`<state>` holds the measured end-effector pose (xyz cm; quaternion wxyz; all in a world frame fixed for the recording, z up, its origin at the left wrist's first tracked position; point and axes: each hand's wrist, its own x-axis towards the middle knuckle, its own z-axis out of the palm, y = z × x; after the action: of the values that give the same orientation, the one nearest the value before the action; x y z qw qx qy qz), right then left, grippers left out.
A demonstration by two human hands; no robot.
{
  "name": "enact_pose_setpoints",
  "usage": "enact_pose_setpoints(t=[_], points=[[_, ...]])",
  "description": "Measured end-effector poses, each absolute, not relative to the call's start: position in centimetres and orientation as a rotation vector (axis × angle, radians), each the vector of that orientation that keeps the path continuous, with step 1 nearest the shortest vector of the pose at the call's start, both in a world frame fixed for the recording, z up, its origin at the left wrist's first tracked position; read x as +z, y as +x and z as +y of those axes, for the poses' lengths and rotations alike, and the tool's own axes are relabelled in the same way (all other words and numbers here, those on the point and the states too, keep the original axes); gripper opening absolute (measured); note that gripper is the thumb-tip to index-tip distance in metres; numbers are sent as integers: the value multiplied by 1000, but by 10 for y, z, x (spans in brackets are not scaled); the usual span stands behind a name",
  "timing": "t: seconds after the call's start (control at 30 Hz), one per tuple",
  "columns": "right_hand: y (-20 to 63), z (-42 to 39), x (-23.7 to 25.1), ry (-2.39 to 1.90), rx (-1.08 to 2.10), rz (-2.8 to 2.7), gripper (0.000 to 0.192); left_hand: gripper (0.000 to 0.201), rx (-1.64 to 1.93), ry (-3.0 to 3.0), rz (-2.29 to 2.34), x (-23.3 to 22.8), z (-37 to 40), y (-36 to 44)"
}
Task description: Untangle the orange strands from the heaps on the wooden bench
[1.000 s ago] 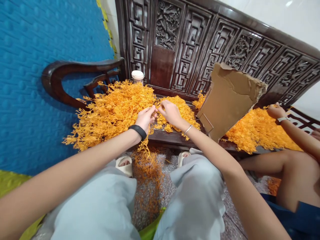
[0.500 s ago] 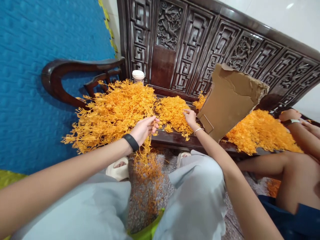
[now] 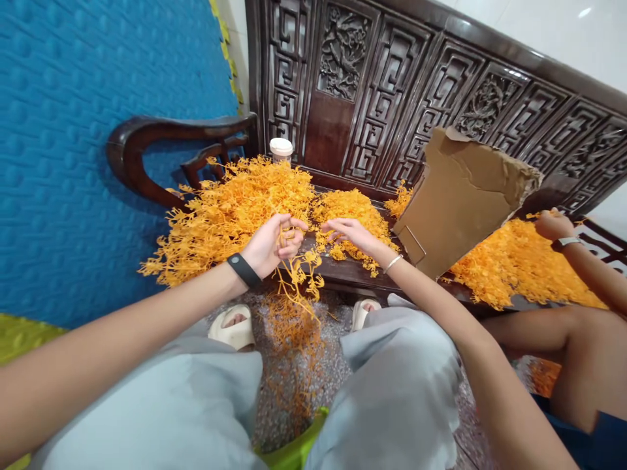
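My left hand (image 3: 277, 245), with a black wristband, is closed around the stems of an orange branching sprig (image 3: 306, 277). The sprig's thin strands dangle below my fingers over the floor. My right hand (image 3: 355, 235), wearing a thin bracelet, has its fingers stretched toward the left one, a short gap apart, and nothing shows in them. Just left of and behind my left hand rises a large heap of orange sprigs (image 3: 230, 209). A smaller, finer orange pile (image 3: 347, 205) lies on the dark wooden bench (image 3: 353, 274), partly behind my right hand.
A cardboard piece (image 3: 465, 196) leans upright on the bench, right of the small pile. Beyond it are another orange heap (image 3: 509, 261) and another person's hand (image 3: 556, 225). A white-lidded cup (image 3: 281, 147) stands by the carved backrest (image 3: 333, 130). Orange scraps (image 3: 294, 333) litter the floor.
My right hand has moved left from the small pile toward my left hand. My left hand has turned, its fingers spreading a little, and the sprig hangs more in view.
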<state>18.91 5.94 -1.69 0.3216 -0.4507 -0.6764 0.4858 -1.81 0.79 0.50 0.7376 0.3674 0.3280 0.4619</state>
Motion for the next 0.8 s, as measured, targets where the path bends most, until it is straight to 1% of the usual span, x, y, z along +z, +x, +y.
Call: enact_pose_setpoints(t=[0.07, 0.1, 0.23, 0.33, 0.4, 0.57, 0.67, 0.77, 0.8], points=[[171, 44, -4, -1075, 1356, -1984, 33, 35, 1021, 829, 693, 8, 7, -19], [164, 37, 2, -1043, 1347, -2073, 33, 35, 1027, 834, 687, 8, 7, -19], [148, 18, 20, -995, 1232, -2274, 27, 35, 1050, 827, 691, 11, 6, -18], [146, 14, 20, -987, 1171, -2323, 27, 37, 1064, 819, 714, 13, 6, -20], [147, 15, 18, -982, 1127, -2330, 26, 38, 1100, 821, 734, 13, 7, -21], [150, 19, 15, -957, 1095, -2241, 13, 36, 1229, 856, 809, 6, 13, -27], [151, 21, 13, -933, 1082, -2110, 11, 28, 1165, 893, 905, 0, 16, -27], [152, 23, 11, -915, 1109, -1983, 12, 14, 1049, 1026, 965, -3, 16, -26], [153, 24, 11, -917, 1100, -1958, 12, 14, 1008, 1080, 981, -4, 16, -26]])
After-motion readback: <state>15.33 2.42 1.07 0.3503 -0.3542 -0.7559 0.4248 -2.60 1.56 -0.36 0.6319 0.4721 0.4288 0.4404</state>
